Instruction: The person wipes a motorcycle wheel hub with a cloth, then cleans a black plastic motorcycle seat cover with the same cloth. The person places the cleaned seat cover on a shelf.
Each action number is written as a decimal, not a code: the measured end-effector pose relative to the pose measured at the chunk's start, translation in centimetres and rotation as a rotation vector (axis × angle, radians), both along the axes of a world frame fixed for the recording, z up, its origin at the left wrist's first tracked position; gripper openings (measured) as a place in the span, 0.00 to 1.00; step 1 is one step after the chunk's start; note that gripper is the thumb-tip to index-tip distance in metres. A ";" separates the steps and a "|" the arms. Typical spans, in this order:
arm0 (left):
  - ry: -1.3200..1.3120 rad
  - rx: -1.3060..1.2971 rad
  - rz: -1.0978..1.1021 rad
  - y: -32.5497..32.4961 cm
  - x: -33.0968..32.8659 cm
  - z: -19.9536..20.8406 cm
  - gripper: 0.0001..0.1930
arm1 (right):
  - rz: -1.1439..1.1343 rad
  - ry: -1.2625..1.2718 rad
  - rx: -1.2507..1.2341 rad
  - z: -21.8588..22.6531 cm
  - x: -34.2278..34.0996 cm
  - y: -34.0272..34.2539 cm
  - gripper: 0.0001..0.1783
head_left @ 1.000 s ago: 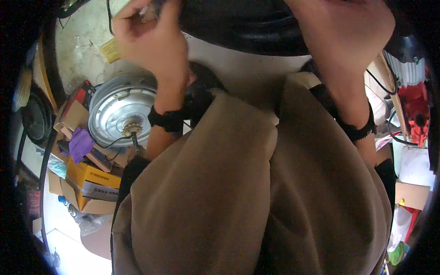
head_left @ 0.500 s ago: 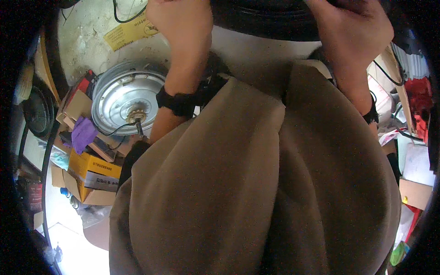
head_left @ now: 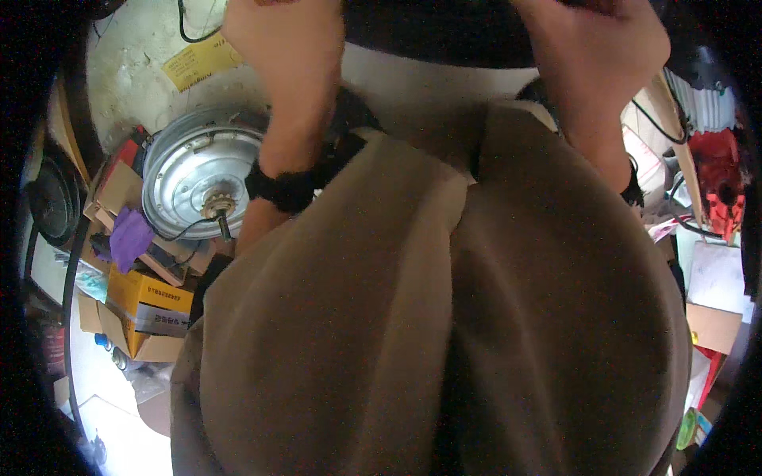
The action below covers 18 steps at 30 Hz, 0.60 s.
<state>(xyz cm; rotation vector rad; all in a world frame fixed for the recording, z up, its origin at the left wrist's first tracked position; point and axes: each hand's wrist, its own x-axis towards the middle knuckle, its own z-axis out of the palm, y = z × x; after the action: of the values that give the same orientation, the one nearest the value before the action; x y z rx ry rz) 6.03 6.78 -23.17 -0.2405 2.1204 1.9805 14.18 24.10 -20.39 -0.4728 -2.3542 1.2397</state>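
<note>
A black, rounded tire (head_left: 436, 32) crosses the top edge, and only its near side shows. My left hand (head_left: 290, 40) is at its left end, curled closed, with the fingertips cut off by the frame's edge. At the right end my right hand (head_left: 599, 47) is bent inward, its fingers closed at the tire's dark edge. Both hands appear to grip the tire, though the exact contact lies out of view. Beside my left forearm lies a silver hub-motor wheel (head_left: 206, 174) with a central axle and a thin black cable.
At left are a purple cloth (head_left: 131, 238), a yellow cardboard box (head_left: 151, 305) with open flaps and a black round part (head_left: 54, 198). A yellow label (head_left: 198, 65) lies on the pale surface. A brown cloth (head_left: 333, 317) covers my lap. Red items (head_left: 718, 174) crowd the right side.
The whole view has shifted a little, so my hands and the surroundings appear slightly farther left. Both hands stay at the tire.
</note>
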 end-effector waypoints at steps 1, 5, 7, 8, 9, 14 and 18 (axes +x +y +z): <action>-0.079 0.015 0.028 0.4 0.3 0.1 0.14 | 0.020 -0.005 -0.004 0.2 0.4 0.4 0.14; 0.028 -0.105 -0.025 -0.9 2.0 -3.2 0.17 | -0.114 -0.070 -0.699 -3.6 2.1 1.9 0.15; 0.022 -0.107 -0.063 -1.3 2.2 -3.6 0.19 | -0.146 -0.131 -0.404 -0.7 1.5 -0.3 0.14; 0.008 -0.086 -0.058 -0.7 2.4 -3.1 0.18 | -0.178 -0.190 -0.102 0.8 1.4 -0.8 0.14; 0.007 -0.079 -0.042 -0.4 2.3 -2.8 0.18 | -0.178 -0.183 -0.105 1.2 1.4 -0.5 0.14; 0.200 -0.149 -0.094 -1.4 -0.7 -3.4 0.20 | -0.101 -0.284 -0.593 0.9 1.9 0.1 0.13; 0.191 -0.224 -0.050 -1.5 -0.5 -2.0 0.21 | -0.087 -0.299 -0.639 2.6 -0.6 -1.0 0.13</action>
<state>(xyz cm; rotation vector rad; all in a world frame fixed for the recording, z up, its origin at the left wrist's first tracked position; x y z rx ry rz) 5.51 5.31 -25.19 -0.0356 2.4445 1.8010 13.62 23.14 -17.80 -1.0076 -2.0821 1.9891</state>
